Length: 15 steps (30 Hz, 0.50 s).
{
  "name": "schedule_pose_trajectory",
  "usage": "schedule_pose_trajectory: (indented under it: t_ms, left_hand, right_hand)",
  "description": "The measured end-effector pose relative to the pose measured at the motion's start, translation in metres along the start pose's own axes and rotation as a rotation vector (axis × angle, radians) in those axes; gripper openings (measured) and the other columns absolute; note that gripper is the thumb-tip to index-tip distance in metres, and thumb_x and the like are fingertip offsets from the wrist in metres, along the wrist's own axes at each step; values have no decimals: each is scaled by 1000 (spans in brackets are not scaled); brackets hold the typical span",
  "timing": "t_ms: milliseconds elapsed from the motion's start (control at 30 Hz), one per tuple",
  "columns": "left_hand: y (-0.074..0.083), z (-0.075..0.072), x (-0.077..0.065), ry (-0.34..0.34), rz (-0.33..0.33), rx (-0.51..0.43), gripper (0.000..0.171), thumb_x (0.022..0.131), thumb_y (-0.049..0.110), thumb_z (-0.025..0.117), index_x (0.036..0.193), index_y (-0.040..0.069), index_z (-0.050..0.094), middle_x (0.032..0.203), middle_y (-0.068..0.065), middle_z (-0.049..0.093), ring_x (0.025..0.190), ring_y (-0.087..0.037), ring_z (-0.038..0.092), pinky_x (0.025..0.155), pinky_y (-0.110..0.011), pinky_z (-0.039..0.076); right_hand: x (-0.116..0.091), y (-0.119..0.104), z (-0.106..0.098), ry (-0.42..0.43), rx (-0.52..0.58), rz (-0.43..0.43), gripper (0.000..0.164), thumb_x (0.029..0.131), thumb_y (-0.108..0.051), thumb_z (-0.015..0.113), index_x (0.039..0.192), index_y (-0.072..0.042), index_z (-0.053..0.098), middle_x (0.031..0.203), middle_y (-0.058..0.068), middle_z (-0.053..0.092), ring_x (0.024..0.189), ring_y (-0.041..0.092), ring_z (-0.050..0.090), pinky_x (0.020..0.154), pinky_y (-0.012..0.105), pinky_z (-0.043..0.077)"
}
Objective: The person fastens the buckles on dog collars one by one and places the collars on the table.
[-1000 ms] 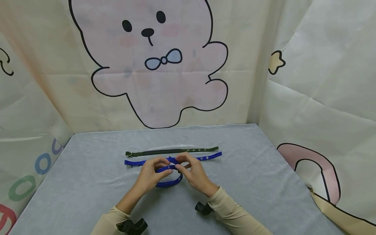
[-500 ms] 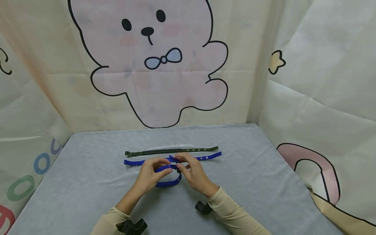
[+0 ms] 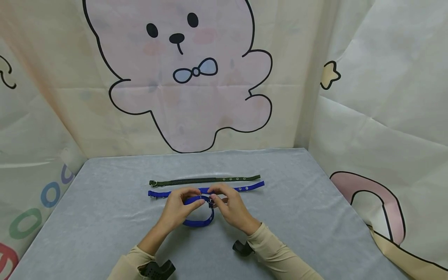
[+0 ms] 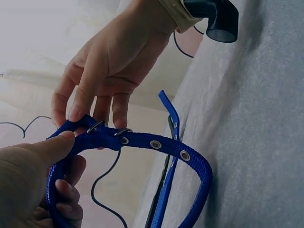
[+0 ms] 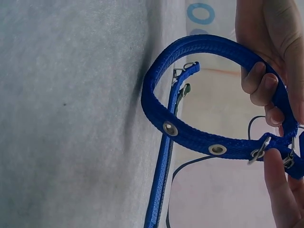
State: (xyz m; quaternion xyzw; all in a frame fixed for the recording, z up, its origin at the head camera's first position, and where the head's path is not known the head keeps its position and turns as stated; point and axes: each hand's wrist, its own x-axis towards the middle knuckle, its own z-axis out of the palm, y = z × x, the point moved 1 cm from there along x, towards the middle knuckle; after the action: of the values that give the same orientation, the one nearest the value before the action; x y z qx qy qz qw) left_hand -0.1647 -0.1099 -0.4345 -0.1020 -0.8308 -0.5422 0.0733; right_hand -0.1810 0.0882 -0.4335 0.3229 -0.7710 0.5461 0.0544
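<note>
A blue collar (image 3: 198,223) with metal eyelets is bent into a loop between the hands, above the table. My left hand (image 3: 176,208) grips its padded band, thumb on top and fingers curled beneath, as the left wrist view shows. Opposite, my right hand (image 3: 235,210) pinches the strap end beside the metal buckle (image 4: 95,127). One right fingertip touches the metal D-ring (image 5: 259,151) in the right wrist view. The strap passes through the buckle area; the prong's position is too small to tell. Fingers partly cover this part in the head view.
Beyond the hands, a second blue collar (image 3: 250,187) lies stretched out, its middle partly hidden by the fingers. Farther back, a dark green collar (image 3: 196,180) lies roughly parallel to it. A grey cloth covers the table (image 3: 115,217); printed curtains (image 3: 280,116) stand behind and at both sides.
The blue strap tip that stuck up between my fingertips has gone down. The hanging loop has shifted slightly left and lower. Both hands have stayed almost in place.
</note>
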Motion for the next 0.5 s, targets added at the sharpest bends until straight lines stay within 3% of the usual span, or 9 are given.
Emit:
schedule_pose_trajectory:
  t_ms: [233,500]
  left_hand:
    - [1,-1,1,15,2,12,24,83,13,84,105,9,76,92,-3,77,85,-11,70,76,-22,54]
    - [3,-1,-1,25,12,20,22,83,13,84,103,10,77,92,-3,77,84,-10,70,74,-22,54]
  right_hand:
    - [2,1,0,-15,-1,23,16,105,-7,52,115,-4,64,117,15,64,102,29,67,72,34,62]
    - [1,0,-1,-19,-144,1,15,104,-4,52,111,-9,65,113,10,65,101,22,65,73,34,62]
